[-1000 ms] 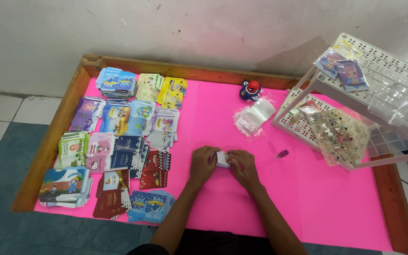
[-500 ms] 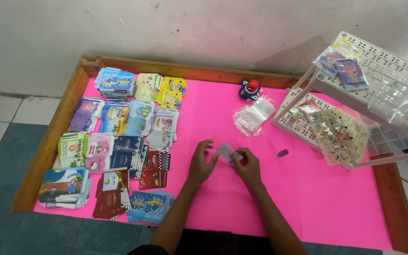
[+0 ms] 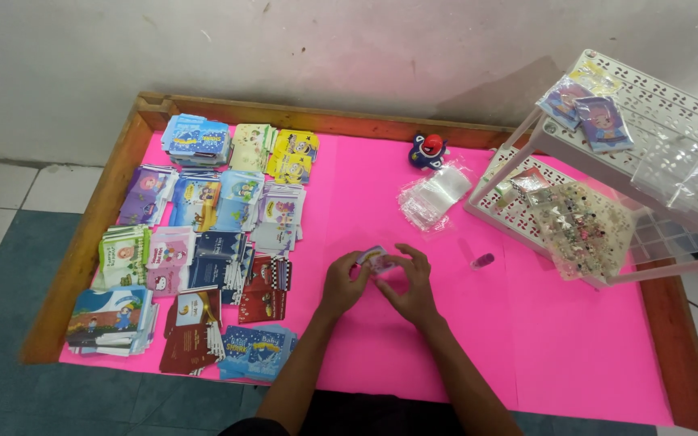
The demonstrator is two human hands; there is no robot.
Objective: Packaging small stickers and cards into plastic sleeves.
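Since the earlier frame both hands have drawn closer together at table centre. Left hand (image 3: 343, 284) and right hand (image 3: 409, 284) pinch a small pale packet (image 3: 376, 259) between closed fingertips. Stacked colourful packets (image 3: 195, 242) lie at nine o'clock; clear sleeves (image 3: 432, 196) at one o'clock.

Your hands (image 3: 381, 282) work over a bare stretch of pink sheet (image 3: 414, 371), with open room toward you and to the right front. On your left, stacks of small printed packets (image 3: 203, 242) crowd the surface right up to the wooden rim (image 3: 90, 234). Ahead lie a pile of clear plastic bags (image 3: 432, 196) and a small toy (image 3: 428, 150). The white perforated rack (image 3: 607, 202) blocks the right.
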